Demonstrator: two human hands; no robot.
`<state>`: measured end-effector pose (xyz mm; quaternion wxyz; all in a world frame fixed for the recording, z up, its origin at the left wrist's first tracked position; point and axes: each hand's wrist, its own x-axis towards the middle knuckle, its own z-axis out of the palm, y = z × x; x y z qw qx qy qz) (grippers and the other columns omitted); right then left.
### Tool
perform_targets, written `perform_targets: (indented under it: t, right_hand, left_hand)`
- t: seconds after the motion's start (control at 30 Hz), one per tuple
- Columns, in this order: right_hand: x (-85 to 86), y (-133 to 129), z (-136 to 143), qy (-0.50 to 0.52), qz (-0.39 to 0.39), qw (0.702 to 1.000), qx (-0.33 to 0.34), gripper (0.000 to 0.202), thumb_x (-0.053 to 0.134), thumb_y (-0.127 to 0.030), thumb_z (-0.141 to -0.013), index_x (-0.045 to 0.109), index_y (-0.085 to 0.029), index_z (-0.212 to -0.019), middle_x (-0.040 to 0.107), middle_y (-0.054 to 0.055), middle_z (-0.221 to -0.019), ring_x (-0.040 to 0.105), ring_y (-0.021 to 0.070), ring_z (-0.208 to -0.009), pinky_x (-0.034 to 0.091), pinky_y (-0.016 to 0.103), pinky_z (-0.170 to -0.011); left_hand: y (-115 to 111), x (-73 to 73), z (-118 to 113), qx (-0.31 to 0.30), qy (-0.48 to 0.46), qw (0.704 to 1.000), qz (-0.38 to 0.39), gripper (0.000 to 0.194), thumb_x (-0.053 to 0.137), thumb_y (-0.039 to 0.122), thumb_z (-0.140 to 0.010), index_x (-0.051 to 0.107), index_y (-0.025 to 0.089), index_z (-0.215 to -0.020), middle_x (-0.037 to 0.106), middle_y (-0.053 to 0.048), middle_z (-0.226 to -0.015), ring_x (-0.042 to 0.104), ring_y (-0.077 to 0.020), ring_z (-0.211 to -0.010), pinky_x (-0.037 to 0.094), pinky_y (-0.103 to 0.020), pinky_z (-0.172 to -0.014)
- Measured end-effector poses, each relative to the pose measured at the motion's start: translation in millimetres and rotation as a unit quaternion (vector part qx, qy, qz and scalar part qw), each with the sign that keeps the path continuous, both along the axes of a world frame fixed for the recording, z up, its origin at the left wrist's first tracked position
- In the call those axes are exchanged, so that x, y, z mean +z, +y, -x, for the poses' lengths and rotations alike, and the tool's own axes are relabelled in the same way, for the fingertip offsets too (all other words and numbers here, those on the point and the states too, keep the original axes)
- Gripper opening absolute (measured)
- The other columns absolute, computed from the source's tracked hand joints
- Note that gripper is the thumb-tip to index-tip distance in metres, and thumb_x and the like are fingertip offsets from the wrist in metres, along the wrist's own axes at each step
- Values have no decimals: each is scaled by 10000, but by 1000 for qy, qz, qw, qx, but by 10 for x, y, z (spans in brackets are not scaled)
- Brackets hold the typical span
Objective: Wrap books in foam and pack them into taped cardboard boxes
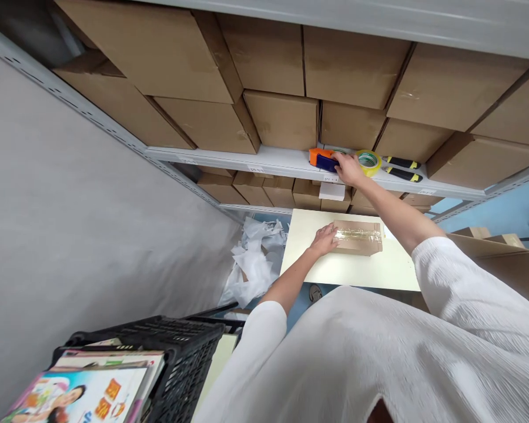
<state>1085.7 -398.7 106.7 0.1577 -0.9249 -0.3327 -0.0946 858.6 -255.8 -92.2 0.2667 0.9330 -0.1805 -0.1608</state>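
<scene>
Head view: shows left hand [325,239] lying on left end of small taped box [360,244], with fingers flat and loosely apart, resting on top rather than wrapped round. Places box on pale worktop [357,274], lying lengthwise left to right, with shiny tape strip [357,234] along its middle. Shows right hand [349,170] up at shelf [286,158], with fingers bent over dark-blue end of orange-and-blue tool [324,160], probably a tape dispenser. Cannot tell between firm grip and mere touch; too small and partly hidden.

Could drop tool onto box or worktop below, from weak hold at one end only. Could shove yellow tape roll [374,169] over shelf lip, from brushing with wrist, being just beside it. Might scatter both cutters, upper [404,162] and lower [404,174], from a wide forearm sweep. Could snag white card [332,191] hanging below shelf edge, from lowering tool too close. Might let box twist or slide, from pressing near one end without bracing the other.
</scene>
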Motion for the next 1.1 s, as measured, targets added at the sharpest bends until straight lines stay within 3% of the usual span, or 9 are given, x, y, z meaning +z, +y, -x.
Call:
perform_targets:
  t: [0.13, 0.23, 0.3, 0.43, 0.53, 0.6, 0.73, 1.1]
  right_hand:
    - [-36, -117, 240, -50, -15, 998, 20, 562, 487, -262, -1017, 544, -158, -1566, 598, 225, -1531, 495, 432, -1355, 355, 651, -1127]
    - [-225, -344, 660, -46, -16, 998, 29, 570, 484, -214, -1011, 561, -182, -1575, 566, 206, -1576, 464, 420, -1400, 354, 628, -1141]
    - [-491, -570, 1047, -13, -22, 999, 20, 535, 454, -209, -1032, 605, -189, -1544, 580, 202, -1571, 481, 407, -1405, 375, 608, -1142]
    - [-1218, -1041, 1847, 112, 7, 993, -37, 521, 390, -307, -1094, 624, -180, -1542, 598, 204, -1585, 520, 385, -1445, 424, 581, -1167]
    - [-1664, -1254, 2241, 191, 66, 976, -85, 653, 369, -475, -1120, 501, -140, -1664, 470, 216, -1726, 401, 395, -1602, 356, 590, -1275]
    - [-1836, -1316, 2375, 215, 102, 968, -83, 750, 335, -551, -1122, 378, -127, -1739, 347, 206, -1805, 287, 386, -1681, 279, 598, -1335]
    - [-1952, -1381, 2463, 206, 135, 968, -51, 832, 335, -585, -1117, 267, -83, -1777, 176, 202, -1854, 139, 362, -1734, 163, 588, -1391]
    - [-2031, -1772, 2567, 182, 116, 974, -71, 856, 421, -539, -1098, 254, -38, -1771, 165, 220, -1845, 148, 365, -1733, 147, 579, -1406]
  left_hand:
    - [21, 15, -18, -3, -2, 1000, -9, 726, 624, 481, -1042, 439, 233, -1699, 266, -162, -1846, 307, -389, -1682, 268, -542, -1358]
    - [30, 34, -18, -5, -8, 1000, -23, 721, 608, 475, -1046, 428, 240, -1704, 281, -163, -1840, 305, -381, -1684, 278, -555, -1356]
    - [17, 46, -3, -4, -19, 999, -36, 716, 598, 453, -1046, 418, 248, -1707, 274, -157, -1844, 285, -375, -1694, 268, -577, -1359]
    - [-103, 70, 50, -28, -51, 997, -55, 699, 483, 401, -1083, 356, 186, -1736, 239, -168, -1856, 198, -340, -1730, 155, -589, -1397]
    - [-246, 69, 98, -81, -61, 993, -61, 760, 422, 445, -1096, 271, 118, -1765, 200, -188, -1862, 125, -325, -1748, 69, -561, -1417]
    - [-321, 51, 129, -107, -57, 990, -68, 862, 468, 528, -1072, 213, 110, -1782, 169, -194, -1866, 97, -337, -1751, 36, -562, -1420]
    - [-362, -1, 168, -117, -53, 989, -75, 961, 533, 569, -1035, 155, 116, -1793, 130, -202, -1870, 47, -340, -1754, -10, -574, -1416]
    - [-300, -11, 156, -99, -38, 991, -86, 894, 491, 470, -1055, 124, 150, -1805, 166, -179, -1871, 74, -328, -1753, 29, -583, -1418]
